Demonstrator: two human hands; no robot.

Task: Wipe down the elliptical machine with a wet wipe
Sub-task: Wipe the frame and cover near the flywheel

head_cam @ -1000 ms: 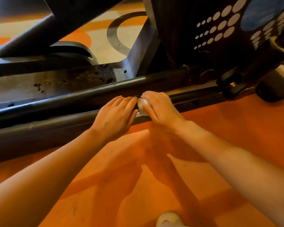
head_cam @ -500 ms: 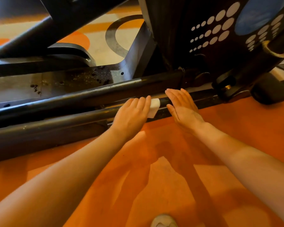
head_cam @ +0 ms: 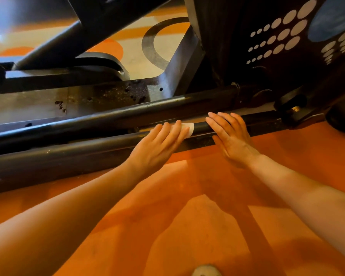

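Observation:
The elliptical machine's dark lower rail [head_cam: 88, 148] runs across the view from left to right, with a second black bar [head_cam: 127, 114] just behind it. A small white wet wipe [head_cam: 189, 127] lies on the rail under the fingertips of my left hand [head_cam: 159, 144], which presses it flat with straight fingers. My right hand [head_cam: 229, 136] is beside it to the right, fingers straight, touching the rail and not touching the wipe.
The black housing [head_cam: 277, 40] with white dots rises at the upper right, above a pivot joint [head_cam: 293, 110]. A grey frame plate [head_cam: 48, 102] with dark specks lies behind the bars. Orange floor [head_cam: 187, 216] fills the near side; a shoe tip [head_cam: 205, 271] shows at the bottom.
My right hand let go of the wipe and moved off to the right. My left hand took over the wipe and now presses it onto the lower rail.

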